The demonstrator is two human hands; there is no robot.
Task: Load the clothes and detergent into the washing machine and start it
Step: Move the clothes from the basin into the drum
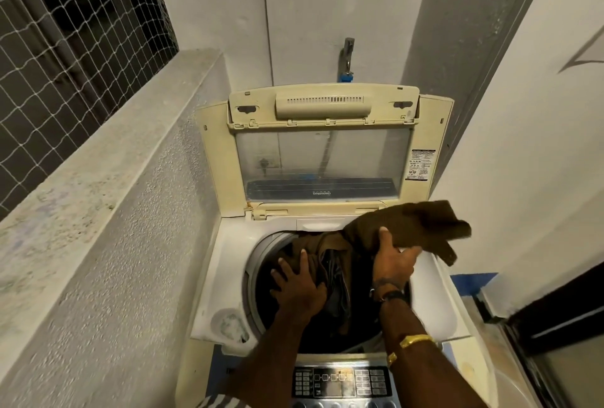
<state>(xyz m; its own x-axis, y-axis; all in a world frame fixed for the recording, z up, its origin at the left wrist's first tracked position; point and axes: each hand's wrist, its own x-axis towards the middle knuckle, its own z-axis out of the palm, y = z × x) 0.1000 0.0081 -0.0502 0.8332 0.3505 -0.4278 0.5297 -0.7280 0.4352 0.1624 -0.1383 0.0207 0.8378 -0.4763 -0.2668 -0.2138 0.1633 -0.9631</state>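
Note:
A cream top-loading washing machine stands with its lid raised against the wall. Dark clothes fill the drum. My left hand lies flat with straight fingers on the clothes at the drum's left side. My right hand grips a brown garment that drapes over the drum's far right rim and hangs partly outside. The control panel sits at the near edge below my forearms. No detergent container is in view.
A speckled concrete ledge with netting above it runs along the left. A tap sticks out of the wall behind the lid. A white wall and a dark door frame close in on the right.

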